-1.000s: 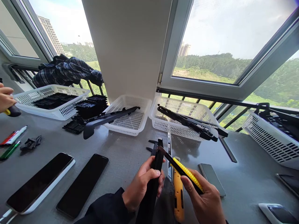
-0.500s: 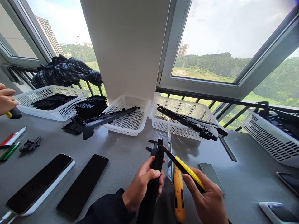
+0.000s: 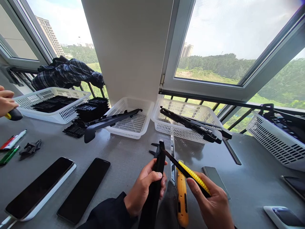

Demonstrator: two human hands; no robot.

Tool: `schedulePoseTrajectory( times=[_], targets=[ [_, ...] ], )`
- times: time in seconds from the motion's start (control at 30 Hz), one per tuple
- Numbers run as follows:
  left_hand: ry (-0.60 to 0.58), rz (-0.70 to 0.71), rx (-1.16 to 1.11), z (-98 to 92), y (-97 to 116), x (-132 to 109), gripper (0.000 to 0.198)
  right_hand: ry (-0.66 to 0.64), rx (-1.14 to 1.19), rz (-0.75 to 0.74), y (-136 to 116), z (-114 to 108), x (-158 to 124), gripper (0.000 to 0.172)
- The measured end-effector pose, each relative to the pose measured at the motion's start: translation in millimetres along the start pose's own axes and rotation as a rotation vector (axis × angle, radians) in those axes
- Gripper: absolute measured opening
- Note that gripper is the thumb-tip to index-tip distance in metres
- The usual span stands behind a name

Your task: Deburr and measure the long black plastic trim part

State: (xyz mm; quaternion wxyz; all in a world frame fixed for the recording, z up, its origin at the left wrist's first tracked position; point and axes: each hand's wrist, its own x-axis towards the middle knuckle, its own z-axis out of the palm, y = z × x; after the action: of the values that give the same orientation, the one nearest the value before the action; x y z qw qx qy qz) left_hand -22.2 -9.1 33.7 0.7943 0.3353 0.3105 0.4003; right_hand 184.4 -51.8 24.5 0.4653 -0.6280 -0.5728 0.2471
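My left hand is closed around a long black plastic part, held upright with its narrow end pointing away from me. In my right hand is a yellow-and-black utility knife, gripped by its handle. The knife's dark blade tip meets the right edge of the part near its top end. Directly behind the part lies a black caliper, partly covered by it. Between my hands an orange utility knife rests on the grey table, beside a metal ruler.
White baskets stand along the back, holding black plastic parts. A stack of black pieces sits at left. Two phones, markers and a mouse lie around. Another person's hand holds a dark-handled tool at far left.
My left hand and the black part have shifted slightly to the left. The knife blade stays against the part's edge, a little lower down. Everything else looks the same.
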Motion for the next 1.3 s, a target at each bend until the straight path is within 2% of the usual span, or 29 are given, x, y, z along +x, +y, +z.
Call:
schedulePoseTrajectory(
  times=[0.3, 0.67, 1.0, 1.3],
  targets=[
    [0.001, -0.002, 0.002, 0.0, 2.7, 0.8, 0.043, 0.02, 0.005, 0.042, -4.2, 2.2, -2.2, 0.046],
    [0.0, -0.008, 0.015, -0.3, 2.3, 1.0, 0.044, 0.012, -0.04, -0.062, 11.2, -0.6, 0.1, 0.038],
    [-0.001, -0.008, 0.001, -1.6, 0.2, 0.5, 0.043, 0.01, 0.013, 0.057, -5.1, 2.3, -2.7, 0.044],
    [0.03, -0.009, -0.011, -1.2, 0.2, 1.2, 0.043, 0.018, 0.007, 0.052, -6.1, 0.9, -1.5, 0.043]
  ],
)
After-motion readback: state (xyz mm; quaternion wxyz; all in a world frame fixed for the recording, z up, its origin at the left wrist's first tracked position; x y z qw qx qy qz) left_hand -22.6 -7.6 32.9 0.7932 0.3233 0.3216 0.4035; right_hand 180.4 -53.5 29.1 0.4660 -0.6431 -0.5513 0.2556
